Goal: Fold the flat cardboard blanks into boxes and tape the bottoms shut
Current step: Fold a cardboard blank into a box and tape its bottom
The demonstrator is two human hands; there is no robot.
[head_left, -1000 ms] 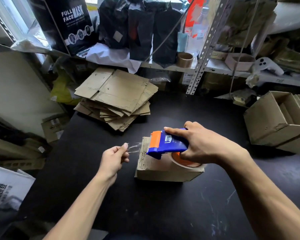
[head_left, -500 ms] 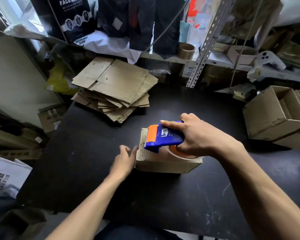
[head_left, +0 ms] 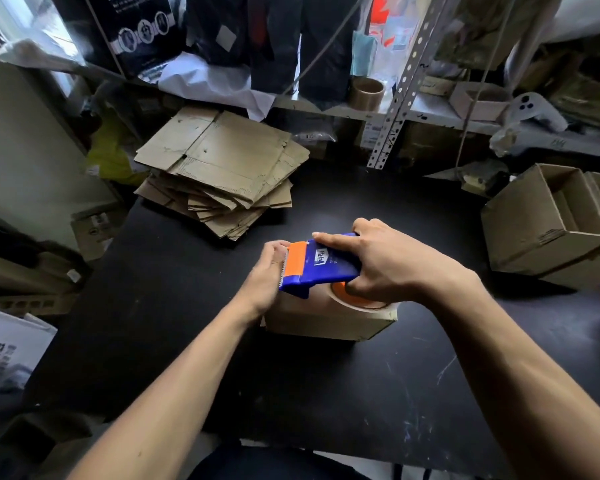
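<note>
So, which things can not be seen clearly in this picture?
- Tape seam on the small box: head view, hidden under the tape dispenser and right hand.
- Left hand fingertips: hidden behind the dispenser's orange edge.
- Open box: cut off by the right edge.

The white label on the blue tape dispenser (head_left: 323,263) carries 2 Chinese characters, too blurred to make out. Print on the black box (head_left: 132,26) and the white sheet (head_left: 0,355) is illegible.
</note>
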